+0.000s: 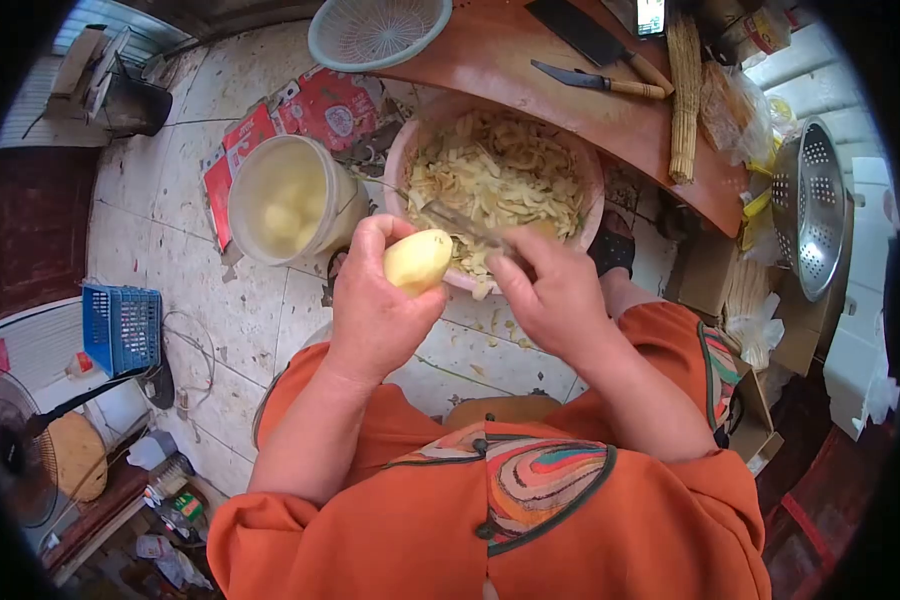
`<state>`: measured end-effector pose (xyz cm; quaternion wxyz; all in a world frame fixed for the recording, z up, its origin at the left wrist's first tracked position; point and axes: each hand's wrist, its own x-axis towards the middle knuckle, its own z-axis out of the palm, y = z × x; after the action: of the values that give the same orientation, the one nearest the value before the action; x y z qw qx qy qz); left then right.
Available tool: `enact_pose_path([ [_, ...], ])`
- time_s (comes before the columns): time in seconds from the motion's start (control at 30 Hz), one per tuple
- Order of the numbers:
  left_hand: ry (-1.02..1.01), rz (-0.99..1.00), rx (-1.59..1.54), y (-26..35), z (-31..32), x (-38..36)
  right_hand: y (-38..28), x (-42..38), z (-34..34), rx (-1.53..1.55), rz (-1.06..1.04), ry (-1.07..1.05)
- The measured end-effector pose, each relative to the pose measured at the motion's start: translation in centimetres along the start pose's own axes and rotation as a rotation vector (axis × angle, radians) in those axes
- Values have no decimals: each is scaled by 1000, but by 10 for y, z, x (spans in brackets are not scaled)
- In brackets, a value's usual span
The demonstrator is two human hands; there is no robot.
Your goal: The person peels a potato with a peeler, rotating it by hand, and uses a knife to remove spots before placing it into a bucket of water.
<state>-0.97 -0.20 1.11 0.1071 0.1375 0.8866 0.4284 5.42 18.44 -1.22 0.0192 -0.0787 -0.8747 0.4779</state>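
Observation:
My left hand (375,300) grips a pale yellow peeled potato (417,261) between thumb and fingers. My right hand (548,290) is closed on a metal peeler (470,228), whose blade points left toward the potato, just above it. Both hands hover over the near rim of a pink basin (592,180) piled with potato peelings (495,180). My orange sleeves and patterned garment fill the bottom of the view.
A white bucket (252,235) of cloudy water with potatoes stands left of the basin. A low wooden table (530,70) behind holds two knives (595,82), with a green strainer (378,30) at its edge. A metal colander (808,205) sits right; a blue crate (120,325) and fan sit left.

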Motion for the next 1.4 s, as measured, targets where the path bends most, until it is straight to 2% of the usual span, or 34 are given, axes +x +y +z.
enact_pose_path([
  [0.13, 69, 48, 107, -4, 5, -2, -3, -12, 10, -35, -171, 9],
  [0.2, 44, 51, 151, -3, 3, -2, 6, -7, 14, -3, -157, 35],
  [0.27, 52, 93, 97, -1, 3, -5, 29, 3, 17, -260, 70, -126],
  [0.3, 54, 137, 42, -1, 2, -5, 31, 1, 18, -259, 79, -110],
  [0.37, 74, 113, 11, -2, 2, 0, 32, 5, 17, -189, 214, -153],
  [0.4, 94, 70, -12, -3, 2, 0, 30, 7, 15, -197, 205, -158],
  [0.47, 102, 69, 10, -1, 2, 0, 22, 5, 12, 15, 116, 8],
  [0.5, 108, 66, 33, -1, 2, 0, 14, 3, 9, 20, 121, 10],
  [0.53, 107, 65, 36, -2, 2, 1, 2, 1, 5, 42, 38, 24],
  [0.57, 66, -14, -30, -4, 1, 2, -4, 0, 4, 60, -49, 35],
  [0.6, 25, -94, -97, -6, 1, 2, -6, -3, 7, 61, -50, 29],
  [0.73, -70, -235, -336, -11, -1, 1, 8, -5, 22, 86, -110, 68],
  [0.8, -220, -214, -625, -9, -4, -1, 25, 3, 22, -201, 121, -139],
  [0.83, -240, -120, -769, -17, -1, 0, 28, 2, 24, -197, 130, -125],
  [0.87, -243, -113, -770, -18, -3, 3, 30, 3, 25, -158, 193, -141],
  [0.93, -334, -280, -931, -22, -7, 5, 31, 8, 24, -126, 236, -185],
  [1.0, -335, -356, -1012, -25, -11, 7, 30, 10, 19, 25, 234, -42],
  [1.07, -338, -419, -1086, -38, -17, 17, 28, 10, 16, 72, 247, -72],
  [1.13, -228, -534, -1178, -81, -24, 30, 22, 12, 15, 116, 247, -118],
  [1.2, 43, -705, -1088, -111, -31, 44, 14, 6, 16, 87, 214, -186],
  [1.3, 262, -776, -1004, -157, -41, 60, 12, 0, 17, 35, 94, -168],
  [1.4, 435, -834, -1022, -195, -60, 67, 3, -3, 11, -17, 108, -224],
])
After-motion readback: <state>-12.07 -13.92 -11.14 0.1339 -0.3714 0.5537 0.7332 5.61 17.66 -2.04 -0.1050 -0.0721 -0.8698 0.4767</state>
